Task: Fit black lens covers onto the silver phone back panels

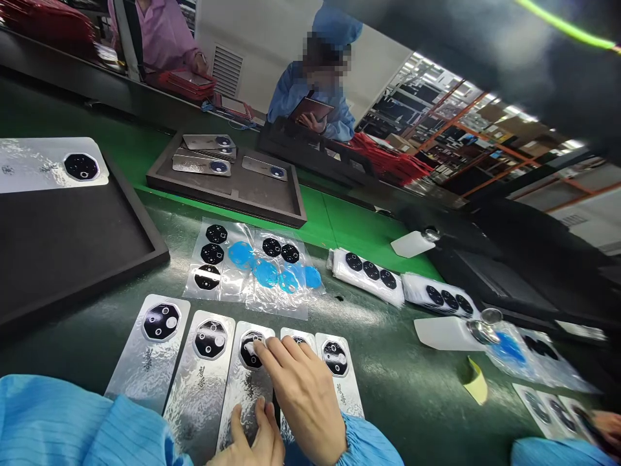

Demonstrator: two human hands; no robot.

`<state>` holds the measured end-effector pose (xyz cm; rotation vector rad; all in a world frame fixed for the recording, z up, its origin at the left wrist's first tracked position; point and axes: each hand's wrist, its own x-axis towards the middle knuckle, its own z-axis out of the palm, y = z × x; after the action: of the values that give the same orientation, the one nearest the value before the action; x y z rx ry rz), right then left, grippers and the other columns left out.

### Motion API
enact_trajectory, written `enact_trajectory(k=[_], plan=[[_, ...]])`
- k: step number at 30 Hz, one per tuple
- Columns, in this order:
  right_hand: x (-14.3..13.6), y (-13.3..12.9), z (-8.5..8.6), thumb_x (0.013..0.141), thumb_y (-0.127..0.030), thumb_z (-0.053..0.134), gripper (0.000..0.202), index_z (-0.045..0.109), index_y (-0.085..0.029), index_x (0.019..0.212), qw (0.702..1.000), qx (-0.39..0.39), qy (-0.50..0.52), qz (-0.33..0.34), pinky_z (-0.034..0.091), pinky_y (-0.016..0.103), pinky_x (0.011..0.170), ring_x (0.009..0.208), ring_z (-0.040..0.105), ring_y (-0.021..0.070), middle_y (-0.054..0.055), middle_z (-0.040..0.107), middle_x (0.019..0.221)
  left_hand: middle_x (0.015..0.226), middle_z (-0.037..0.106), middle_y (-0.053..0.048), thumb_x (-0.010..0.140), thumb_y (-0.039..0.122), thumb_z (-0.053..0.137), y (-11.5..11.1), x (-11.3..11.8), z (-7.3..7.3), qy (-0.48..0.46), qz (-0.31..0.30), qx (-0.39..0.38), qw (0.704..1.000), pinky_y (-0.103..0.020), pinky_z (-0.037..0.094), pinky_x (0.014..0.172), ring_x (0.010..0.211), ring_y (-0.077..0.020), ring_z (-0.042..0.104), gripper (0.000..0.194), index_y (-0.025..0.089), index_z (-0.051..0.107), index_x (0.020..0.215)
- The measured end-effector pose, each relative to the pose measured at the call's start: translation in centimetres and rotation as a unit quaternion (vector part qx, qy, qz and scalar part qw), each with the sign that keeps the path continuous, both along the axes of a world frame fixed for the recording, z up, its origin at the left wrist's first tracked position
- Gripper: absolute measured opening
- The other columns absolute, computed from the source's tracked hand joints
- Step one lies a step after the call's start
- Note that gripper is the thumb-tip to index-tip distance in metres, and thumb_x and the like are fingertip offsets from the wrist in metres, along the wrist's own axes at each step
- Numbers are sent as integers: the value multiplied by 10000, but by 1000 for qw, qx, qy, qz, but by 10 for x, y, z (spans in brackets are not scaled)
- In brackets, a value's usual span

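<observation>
Several silvery phone back panels lie side by side on the dark green table, each with a black octagonal camera area at its top. My right hand (303, 388) reaches over the middle panel (236, 382), its fingertips pinched at the camera area on something small and whitish that I cannot make out. Lower on that same panel rest the spread fingertips of my left hand (255, 433), which holds nothing. To the left are two more panels (148, 356) (201, 382); at the right another panel (345, 382) stays uncovered, while my right hand partly hides the one beside it.
Beyond the panels lie clear sheets (233, 285) with black and blue discs. Film stacks (369, 285) and white bottles (444, 333) sit at right. Dark trays (158, 249) (298, 217) hold panels. Another person's hand (607, 427) is at far right; people sit opposite.
</observation>
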<state>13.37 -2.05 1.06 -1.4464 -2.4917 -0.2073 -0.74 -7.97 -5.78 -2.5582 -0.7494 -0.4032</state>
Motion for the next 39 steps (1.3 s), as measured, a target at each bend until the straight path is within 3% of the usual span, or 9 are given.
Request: enact_trajectory(k=[6, 12, 19, 26, 31, 39], plan=[[3, 0, 1, 915, -20, 487, 206, 604, -154, 1019, 1000, -14, 5, 8, 299, 329, 650, 723, 453, 198, 39, 587, 835, 1087, 658, -110, 933, 355, 523, -1, 0, -4, 3, -2, 0, 1000, -423, 436, 775, 1062, -266, 550, 289, 208, 747, 1038], [0, 1, 1, 933, 3, 405, 275, 607, -160, 1023, 1000, -13, 7, 0, 306, 337, 643, 720, 454, 201, 41, 594, 827, 1090, 658, -123, 917, 374, 531, -3, 1, -8, 17, 3, 6, 1000, -428, 440, 783, 1057, -278, 553, 300, 213, 744, 1054], [4, 1, 0, 925, -39, 503, 193, 611, -160, 1030, 1000, -26, -4, -2, 306, 332, 650, 731, 466, 201, 34, 598, 834, 1077, 635, -117, 942, 383, 474, -1, 1, -17, 14, -12, 39, 999, -437, 445, 755, 1030, -281, 562, 322, 225, 735, 1044], [3, 2, 1, 927, -22, 465, 216, 615, -143, 1027, 1000, -23, -2, 10, 308, 334, 633, 718, 453, 196, 38, 591, 825, 1085, 633, -86, 956, 352, 446, -2, 0, -15, 22, -9, 38, 999, -425, 451, 755, 1043, -257, 564, 311, 271, 727, 1062], [3, 2, 3, 939, -24, 437, 235, 617, -154, 1015, 1000, -22, -6, 3, 319, 342, 635, 725, 460, 201, 43, 603, 831, 1135, 646, -148, 936, 363, 481, -6, 1, -16, 73, -9, 25, 997, -443, 474, 772, 1061, -296, 568, 348, 221, 696, 1170], [3, 3, 3, 923, -31, 484, 200, 617, -154, 1007, 1000, -25, -10, 9, 311, 339, 642, 728, 454, 205, 37, 594, 827, 1099, 640, -133, 953, 318, 466, -4, 0, -14, 36, -17, 17, 999, -411, 486, 752, 1053, -273, 578, 320, 211, 720, 1114]])
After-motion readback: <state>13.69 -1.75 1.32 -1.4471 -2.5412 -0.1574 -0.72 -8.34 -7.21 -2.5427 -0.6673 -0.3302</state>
